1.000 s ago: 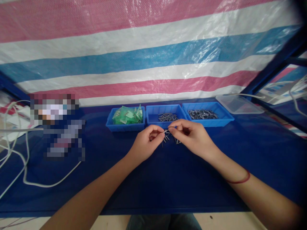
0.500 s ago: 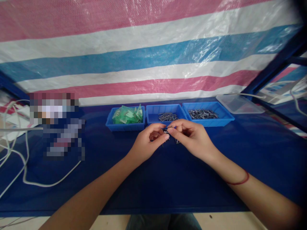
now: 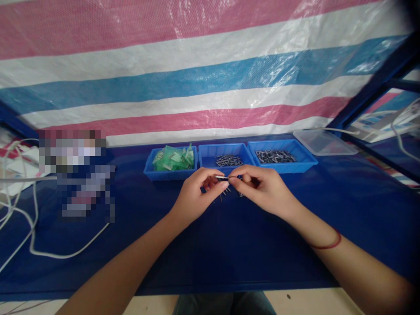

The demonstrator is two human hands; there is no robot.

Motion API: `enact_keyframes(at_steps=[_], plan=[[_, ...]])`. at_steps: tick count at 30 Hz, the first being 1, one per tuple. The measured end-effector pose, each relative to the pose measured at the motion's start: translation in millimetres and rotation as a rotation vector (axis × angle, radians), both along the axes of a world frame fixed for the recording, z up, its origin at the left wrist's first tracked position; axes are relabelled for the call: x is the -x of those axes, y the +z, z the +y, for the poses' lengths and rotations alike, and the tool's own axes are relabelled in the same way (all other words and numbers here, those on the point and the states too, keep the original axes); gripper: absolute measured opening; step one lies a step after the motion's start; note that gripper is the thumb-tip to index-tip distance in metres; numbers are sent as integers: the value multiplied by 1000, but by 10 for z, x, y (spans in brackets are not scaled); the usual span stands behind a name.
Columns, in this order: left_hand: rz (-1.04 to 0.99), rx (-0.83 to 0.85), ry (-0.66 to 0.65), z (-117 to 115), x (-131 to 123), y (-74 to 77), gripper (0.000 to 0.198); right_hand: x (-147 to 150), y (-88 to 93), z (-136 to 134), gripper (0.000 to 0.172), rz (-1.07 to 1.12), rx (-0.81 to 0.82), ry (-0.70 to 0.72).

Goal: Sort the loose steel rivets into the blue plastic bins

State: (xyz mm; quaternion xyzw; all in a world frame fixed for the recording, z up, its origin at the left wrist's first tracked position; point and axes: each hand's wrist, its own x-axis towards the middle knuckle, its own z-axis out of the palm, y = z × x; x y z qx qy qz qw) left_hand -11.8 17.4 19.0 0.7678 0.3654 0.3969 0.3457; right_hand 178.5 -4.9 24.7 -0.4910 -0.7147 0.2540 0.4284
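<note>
Left hand and right hand curled, pinching one pin

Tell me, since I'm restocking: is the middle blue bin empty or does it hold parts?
Not empty. The middle blue bin holds a thin scatter of small metal pins, with bare floor showing around them.

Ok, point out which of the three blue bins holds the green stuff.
The leftmost blue bin, filled with green packets; the other two hold small metal pins.
</note>
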Motion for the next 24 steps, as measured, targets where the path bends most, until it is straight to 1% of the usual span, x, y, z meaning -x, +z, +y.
enact_keyframes(at_steps=[2, 5, 7, 10, 12, 15, 17, 19, 22, 24], plan=[[121, -66, -7, 9, 33, 26, 30, -108, 62, 26, 20, -81, -85, -122], [359, -187, -48, 28, 85, 42, 30, -369, 151, 108, 21, -180, -187, -427], [498, -255, -78, 39, 110, 41, 27, -586, 176, 179, 20, -271, -205, -633], [616, -298, -87, 41, 122, 44, 26, -907, 143, 276, 20, -458, -167, -850], [665, -297, -75, 32, 121, 60, 27, -1075, 94, 318, 23, -581, -82, -945], [744, -292, -51, 12, 121, 90, 28, -1195, 43, 345, 28, -684, 35, -979], [801, -291, -42, 2, 125, 95, 30, -1181, 44, 345, 31, -665, 42, -986], [845, -291, -49, -1, 130, 78, 33, -1105, 68, 336, 30, -616, 4, -977], [864, -277, -78, 6, 129, 25, 37, -924, 117, 301, 26, -548, -53, -899], [845, -257, -99, 15, 120, -7, 34, -791, 143, 262, 25, -513, -62, -794]])
